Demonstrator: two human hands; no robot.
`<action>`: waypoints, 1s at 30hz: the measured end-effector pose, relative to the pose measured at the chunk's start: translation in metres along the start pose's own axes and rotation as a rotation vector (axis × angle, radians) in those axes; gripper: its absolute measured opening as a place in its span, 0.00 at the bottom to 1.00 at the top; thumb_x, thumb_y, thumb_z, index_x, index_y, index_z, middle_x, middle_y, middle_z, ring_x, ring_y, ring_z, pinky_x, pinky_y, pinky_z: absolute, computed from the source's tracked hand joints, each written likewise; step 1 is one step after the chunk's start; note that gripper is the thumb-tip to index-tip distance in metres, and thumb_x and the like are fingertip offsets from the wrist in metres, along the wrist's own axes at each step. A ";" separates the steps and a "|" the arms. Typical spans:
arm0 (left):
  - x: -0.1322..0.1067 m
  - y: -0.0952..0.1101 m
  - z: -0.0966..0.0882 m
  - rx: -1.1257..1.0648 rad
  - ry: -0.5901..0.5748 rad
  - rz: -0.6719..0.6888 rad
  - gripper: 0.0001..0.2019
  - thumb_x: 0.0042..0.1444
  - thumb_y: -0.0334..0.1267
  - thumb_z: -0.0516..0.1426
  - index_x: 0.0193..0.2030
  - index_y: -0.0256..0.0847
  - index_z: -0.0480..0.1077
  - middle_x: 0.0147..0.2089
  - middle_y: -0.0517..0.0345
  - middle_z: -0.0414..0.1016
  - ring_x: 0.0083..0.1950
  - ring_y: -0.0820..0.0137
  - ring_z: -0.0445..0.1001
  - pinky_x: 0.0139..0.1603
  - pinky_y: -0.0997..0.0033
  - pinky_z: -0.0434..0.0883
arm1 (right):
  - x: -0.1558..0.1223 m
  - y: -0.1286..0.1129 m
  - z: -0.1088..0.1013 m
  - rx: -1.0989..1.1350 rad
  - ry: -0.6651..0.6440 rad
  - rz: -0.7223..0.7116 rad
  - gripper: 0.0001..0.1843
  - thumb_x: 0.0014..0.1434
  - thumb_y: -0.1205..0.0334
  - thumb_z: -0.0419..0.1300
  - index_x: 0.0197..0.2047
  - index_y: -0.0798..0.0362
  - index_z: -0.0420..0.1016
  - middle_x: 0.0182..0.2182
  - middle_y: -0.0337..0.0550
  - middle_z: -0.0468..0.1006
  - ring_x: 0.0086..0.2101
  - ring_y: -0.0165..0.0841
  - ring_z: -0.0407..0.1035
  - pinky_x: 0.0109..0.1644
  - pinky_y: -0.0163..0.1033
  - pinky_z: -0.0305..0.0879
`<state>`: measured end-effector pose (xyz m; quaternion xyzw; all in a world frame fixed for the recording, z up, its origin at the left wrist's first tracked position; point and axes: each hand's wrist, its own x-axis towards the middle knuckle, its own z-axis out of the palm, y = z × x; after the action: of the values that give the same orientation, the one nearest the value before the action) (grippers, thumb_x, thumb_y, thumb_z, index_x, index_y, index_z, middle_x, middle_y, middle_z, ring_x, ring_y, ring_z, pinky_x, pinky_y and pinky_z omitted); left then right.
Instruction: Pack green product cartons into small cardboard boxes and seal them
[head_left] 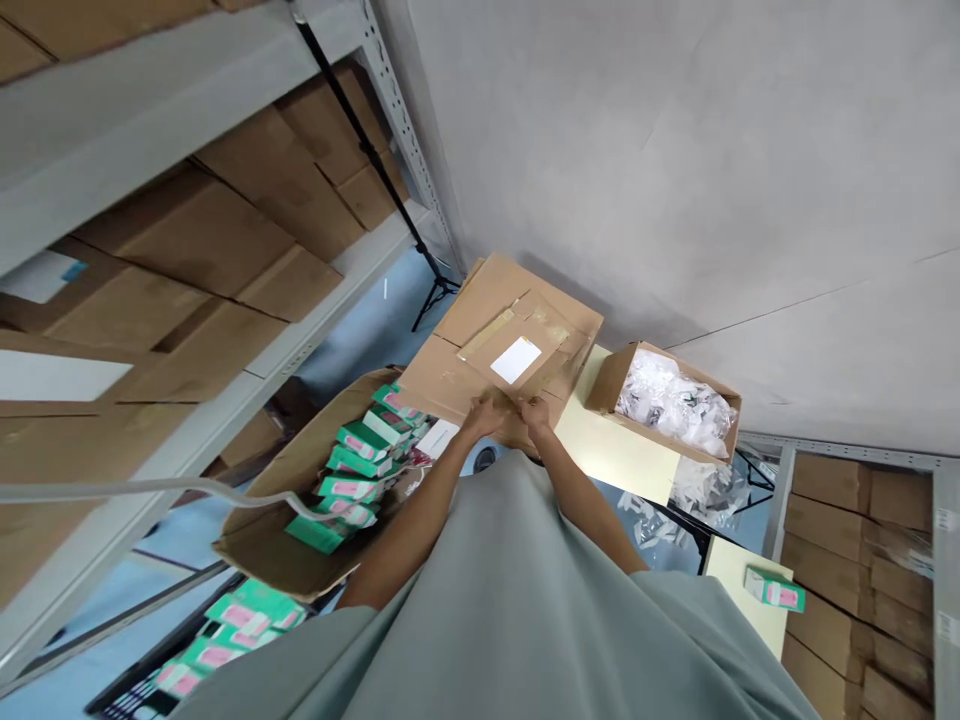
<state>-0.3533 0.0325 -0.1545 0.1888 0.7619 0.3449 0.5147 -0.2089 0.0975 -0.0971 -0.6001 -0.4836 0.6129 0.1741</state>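
Observation:
A small flattened cardboard box (545,362) with a white label and strips of tape lies over a larger cardboard sheet (442,365) on the table. My left hand (486,413) is closed at the near edge of the small box, fingers curled in a pinch. Just to its right, my right hand (533,411) is closed on the same edge, with a narrow gap between the two hands. Both forearms reach forward from the grey-green garment. The fingertips are small and partly hidden against the cardboard.
Left of me, an open carton (262,530) holds several green boxes (360,440). More green boxes fill a black crate (124,695). On the cream tabletop (611,440) stands a carton of clear plastic wrap (667,400). Shelves of cartons (195,230), a black tripod (433,290) and a grey wall surround this.

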 end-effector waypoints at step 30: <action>-0.218 -0.001 0.150 -0.324 -0.685 0.184 0.37 0.45 0.66 0.80 0.53 0.41 0.83 0.59 0.42 0.90 0.68 0.47 0.85 0.71 0.49 0.81 | -0.407 0.193 -0.293 -0.002 1.290 -0.114 0.39 0.64 0.27 0.64 0.60 0.53 0.81 0.58 0.68 0.87 0.57 0.54 0.83 0.61 0.59 0.82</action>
<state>-0.1288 -0.0583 -0.0474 0.2767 0.4612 0.4225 0.7295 0.2161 -0.2044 0.0343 -0.8215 -0.3133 0.1186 0.4615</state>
